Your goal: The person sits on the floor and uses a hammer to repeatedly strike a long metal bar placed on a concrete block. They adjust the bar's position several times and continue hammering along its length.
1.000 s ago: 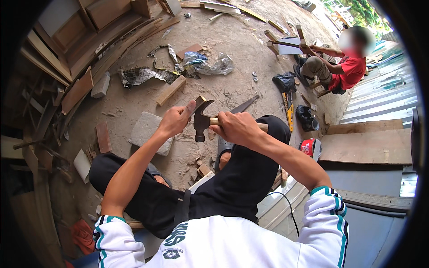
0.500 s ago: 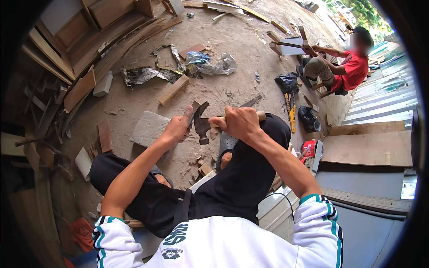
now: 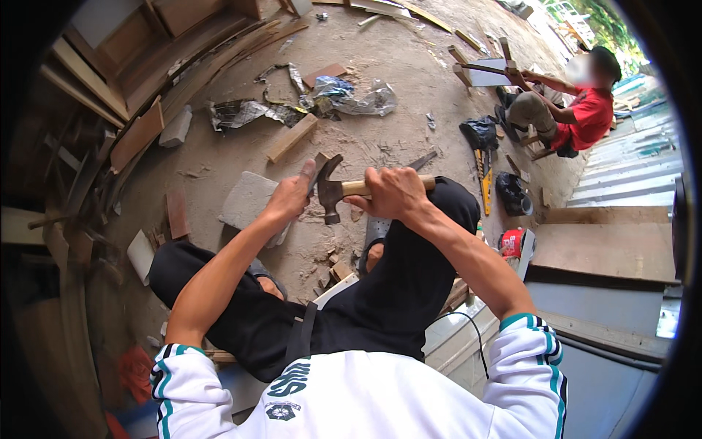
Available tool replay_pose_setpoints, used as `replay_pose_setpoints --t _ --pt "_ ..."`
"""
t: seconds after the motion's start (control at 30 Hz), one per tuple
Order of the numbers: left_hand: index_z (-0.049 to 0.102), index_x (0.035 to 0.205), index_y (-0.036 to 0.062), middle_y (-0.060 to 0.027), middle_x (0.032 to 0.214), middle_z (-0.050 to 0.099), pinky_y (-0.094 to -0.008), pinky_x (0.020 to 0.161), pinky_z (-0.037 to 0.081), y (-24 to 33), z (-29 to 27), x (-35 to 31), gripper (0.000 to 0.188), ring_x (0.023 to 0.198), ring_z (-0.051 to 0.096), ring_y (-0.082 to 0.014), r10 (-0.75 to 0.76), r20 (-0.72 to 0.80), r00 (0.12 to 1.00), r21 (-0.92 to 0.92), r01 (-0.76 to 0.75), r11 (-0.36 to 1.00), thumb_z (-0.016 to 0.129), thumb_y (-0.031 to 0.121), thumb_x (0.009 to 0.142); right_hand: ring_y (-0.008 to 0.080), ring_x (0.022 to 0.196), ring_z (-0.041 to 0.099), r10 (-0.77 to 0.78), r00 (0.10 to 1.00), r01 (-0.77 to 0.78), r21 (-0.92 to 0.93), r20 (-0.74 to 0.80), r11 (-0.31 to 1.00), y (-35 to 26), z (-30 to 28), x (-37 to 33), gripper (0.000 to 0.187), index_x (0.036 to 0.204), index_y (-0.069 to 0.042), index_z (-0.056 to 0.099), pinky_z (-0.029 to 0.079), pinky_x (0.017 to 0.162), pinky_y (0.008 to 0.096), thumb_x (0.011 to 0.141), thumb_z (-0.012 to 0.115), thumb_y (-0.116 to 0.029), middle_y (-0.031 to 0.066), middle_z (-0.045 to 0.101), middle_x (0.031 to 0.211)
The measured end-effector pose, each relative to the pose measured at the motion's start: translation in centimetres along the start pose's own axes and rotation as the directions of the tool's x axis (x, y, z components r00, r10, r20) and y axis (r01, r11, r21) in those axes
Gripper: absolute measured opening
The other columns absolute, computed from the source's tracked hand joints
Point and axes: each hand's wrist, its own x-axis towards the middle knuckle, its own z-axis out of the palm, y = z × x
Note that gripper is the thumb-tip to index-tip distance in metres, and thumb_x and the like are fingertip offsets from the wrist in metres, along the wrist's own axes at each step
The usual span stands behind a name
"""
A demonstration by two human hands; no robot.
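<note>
My right hand (image 3: 397, 192) is wrapped round the wooden handle of a claw hammer (image 3: 332, 192), its thumb lying along the handle. The dark metal head points left, close beside my left hand (image 3: 291, 194). That hand is closed round a narrow, wood-coloured piece (image 3: 320, 159) whose end sticks up past my thumb; fingers hide most of it, so its full shape cannot be told. Below my left hand sits a pale, rough block (image 3: 247, 199) on the ground. Behind my right hand a dark pointed blade (image 3: 423, 159) shows in part.
Wood scraps (image 3: 340, 269) lie between my feet. A wooden block (image 3: 292, 137) and crumpled plastic (image 3: 373, 99) are farther off. At the right lie a yellow-handled saw (image 3: 485, 179) and dark bags. A person in red (image 3: 585, 117) sits far right, holding a wooden frame. Boards crowd the left.
The hammer head sits slightly higher in view, and more of its handle shows between head and right hand. Both hands keep their holds. The whole view has shifted a little.
</note>
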Motion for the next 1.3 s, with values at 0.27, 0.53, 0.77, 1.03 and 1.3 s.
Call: replay_pose_setpoints --t 0.27,0.53,0.77,1.03,1.3 --pt "0.055 0.07 0.0069 -0.0037 0.063 0.053 -0.0345 0.057 0.044 -0.1 2.5 0.2 0.084 0.063 0.055 -0.0131 -0.172 -0.158 0.972 -0.338 0.11 0.935 0.024 0.082 0.091 0.0318 0.055 0.069 0.364 0.928 -0.372 0.196 0.078 0.907 -2.3 -0.1 3.7 0.069 0.076 -0.002 0.064 0.052 0.049 0.0441 0.09 0.054 -0.069 0.0168 0.066 0.06" --pt "0.05 0.076 0.0109 -0.001 0.064 0.049 -0.0288 0.055 0.046 1.2 -6.4 -1.1 0.082 0.061 0.054 -0.013 -0.056 -0.118 0.991 -0.295 0.019 0.955 0.025 0.088 0.085 0.0406 0.062 0.067 0.521 0.843 -0.466 0.301 -0.135 0.832 -0.1 -3.7 5.4 0.075 0.077 -0.003 0.063 0.051 0.058 0.0499 0.092 0.044 -0.074 0.0198 0.065 0.062" --pt "0.05 0.079 0.0137 0.0001 0.07 0.052 -0.0291 0.057 0.045 2.6 -6.0 -2.5 0.078 0.061 0.052 -0.0136 0.067 0.167 0.984 -0.547 0.036 0.836 0.021 0.086 0.088 0.0252 0.059 0.065 0.507 0.824 -0.547 0.591 0.255 0.593 0.8 -0.8 4.2 0.074 0.077 -0.003 0.066 0.05 0.057 0.0412 0.085 0.056 -0.075 0.0106 0.062 0.061" --pt "0.057 0.08 0.0101 -0.0007 0.069 0.053 -0.0288 0.059 0.044 0.6 -3.4 -0.3 0.079 0.061 0.049 -0.0123 -0.055 0.129 0.99 -0.196 0.08 0.977 0.019 0.078 0.095 0.005 0.048 0.04 0.24 0.776 -0.57 0.811 0.584 -0.131 -2.9 -0.8 5.9 0.033 0.099 -0.004 0.067 0.033 0.044 0.0255 0.086 0.08 -0.031 -0.0062 0.044 0.06" --pt "0.06 0.085 0.0096 0.0003 0.063 0.051 -0.0274 0.052 0.04 0.3 -2.1 -0.6 0.074 0.053 0.047 -0.0114 -0.165 0.103 0.981 -0.256 0.187 0.948 0.026 0.074 0.097 0.0056 0.047 0.035 0.135 0.724 -0.601 0.715 0.676 -0.356 -3.1 0.5 5.8 0.026 0.103 -0.006 0.063 0.031 0.045 0.0268 0.086 0.077 -0.02 -0.0088 0.036 0.061"
